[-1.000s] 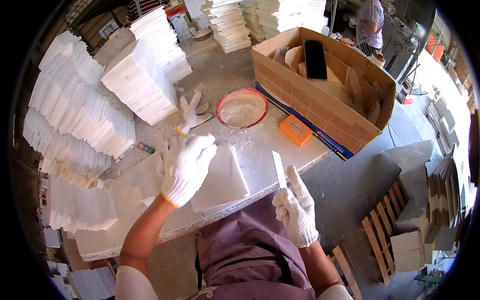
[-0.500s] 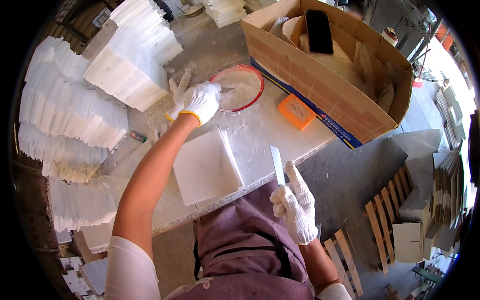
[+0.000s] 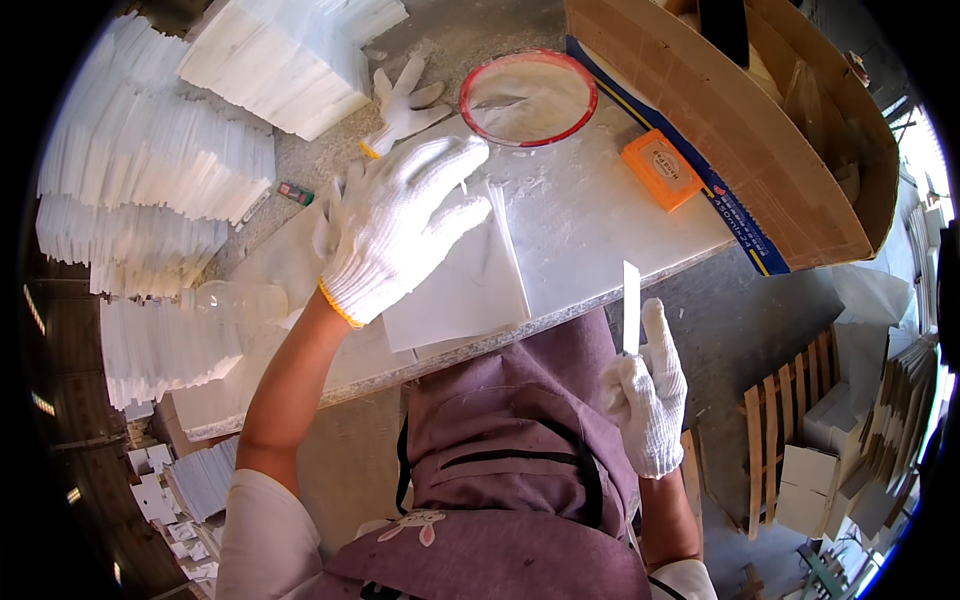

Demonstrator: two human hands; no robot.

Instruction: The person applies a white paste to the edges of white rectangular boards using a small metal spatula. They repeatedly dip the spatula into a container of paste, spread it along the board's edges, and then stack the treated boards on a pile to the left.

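My left hand (image 3: 400, 225), in a white knit glove with a yellow cuff edge, hovers over a small stack of square white marble-like tiles (image 3: 470, 290). Its thumb and fingers are apart, and it partly hides the tiles. Off the table's front edge, my gloved right hand (image 3: 648, 395) grips a thin flat metal blade (image 3: 631, 308) that points upward, index finger stretched out. Beyond the tiles lies a round red-rimmed dish (image 3: 590, 110) holding white powder (image 3: 545, 95). A loose white glove (image 3: 405, 108) rests left of the dish.
Tall stacks of white tiles (image 3: 150, 150) line the left side. An orange box (image 3: 663, 170) lies beside a big cardboard box (image 3: 730, 110) at right, with a dark phone (image 3: 724, 30) on it. A small green-and-red object (image 3: 296, 193) sits near the stacks. Wooden pallets (image 3: 790, 410) stand at lower right.
My left hand has drawn back from the red-rimmed dish to above the tiles, its fingers now spread. The right hand still holds the blade. The whole view has shifted.
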